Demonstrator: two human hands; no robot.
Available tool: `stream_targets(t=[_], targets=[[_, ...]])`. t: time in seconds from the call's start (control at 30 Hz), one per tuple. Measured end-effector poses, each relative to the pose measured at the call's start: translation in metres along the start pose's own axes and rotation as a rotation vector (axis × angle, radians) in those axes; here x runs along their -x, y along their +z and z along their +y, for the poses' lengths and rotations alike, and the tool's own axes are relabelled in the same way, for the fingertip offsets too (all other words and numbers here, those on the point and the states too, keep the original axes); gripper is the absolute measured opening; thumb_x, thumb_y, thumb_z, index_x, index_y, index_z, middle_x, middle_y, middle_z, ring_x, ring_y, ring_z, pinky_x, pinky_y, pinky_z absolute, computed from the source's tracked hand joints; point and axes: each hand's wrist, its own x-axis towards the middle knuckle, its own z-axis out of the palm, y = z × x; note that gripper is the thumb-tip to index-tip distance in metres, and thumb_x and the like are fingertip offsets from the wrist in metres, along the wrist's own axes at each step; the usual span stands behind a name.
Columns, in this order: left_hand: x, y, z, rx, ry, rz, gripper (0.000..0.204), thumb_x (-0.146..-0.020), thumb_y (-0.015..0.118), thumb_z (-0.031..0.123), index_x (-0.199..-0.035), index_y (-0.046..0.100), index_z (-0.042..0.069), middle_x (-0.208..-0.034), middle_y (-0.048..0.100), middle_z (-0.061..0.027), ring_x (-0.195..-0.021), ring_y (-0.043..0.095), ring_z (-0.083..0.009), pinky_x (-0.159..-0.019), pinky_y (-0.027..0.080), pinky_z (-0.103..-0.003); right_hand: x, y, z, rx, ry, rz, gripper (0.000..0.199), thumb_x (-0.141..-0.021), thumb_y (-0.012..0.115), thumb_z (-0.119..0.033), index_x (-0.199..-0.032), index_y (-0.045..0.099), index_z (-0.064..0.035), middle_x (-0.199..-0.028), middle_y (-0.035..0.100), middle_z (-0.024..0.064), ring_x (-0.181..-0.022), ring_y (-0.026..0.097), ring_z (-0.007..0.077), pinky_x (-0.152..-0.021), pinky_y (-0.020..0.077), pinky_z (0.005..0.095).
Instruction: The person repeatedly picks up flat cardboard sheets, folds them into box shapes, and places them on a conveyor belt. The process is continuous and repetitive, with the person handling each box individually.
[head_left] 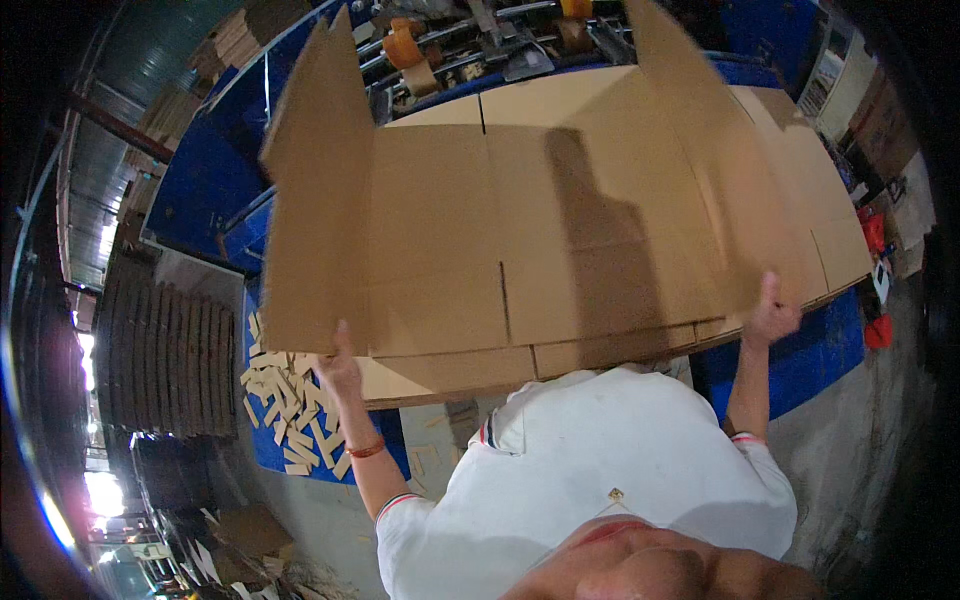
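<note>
Head view: cardboard [755, 210] is blurred at right hand [772, 318].

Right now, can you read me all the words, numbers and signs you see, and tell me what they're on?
There are none I can read.
Cardboard: no letters show, just dark lines.
White shirt: a gold mark, too small to tell if it has letters.
Things far back: too small or dim to read.
</note>
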Motion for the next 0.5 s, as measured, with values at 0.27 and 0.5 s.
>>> stream_targets(t=[0.27,0.5], targets=[[0.037,0.113,0.036,-0.204,0.628,-0.497,0.061,-0.069,0.050,-0.014,-0.125,0.058,0.006,-0.132,0.052,-0.0196,-0.127,0.046,-0.0326,-0.105,0.035,-0.046,-0.036,0.065,-0.068,-0.713,-0.405,-0.241,0.033,-0.089,0.055,-0.013,-0.119,0.059,-0.0012,-0.120,0.061,0.0182,-0.110,0.060,0.0325,-0.092,0.0470,0.0376],[0.072,0.150,0.030,-0.458,0.700,-0.767,0.066,-0.071,0.055,-0.008,-0.132,0.052,0.017,-0.135,0.049,-0.0176,-0.127,0.043,-0.0372,-0.105,0.032,-0.055,0.023,0.082,-0.083,-0.177,-0.996,-0.763,0.058,-0.077,0.064,-0.042,-0.125,0.056,-0.0096,-0.131,0.052,0.0175,-0.120,0.051,0.0340,-0.100,0.0412,0.0455]])
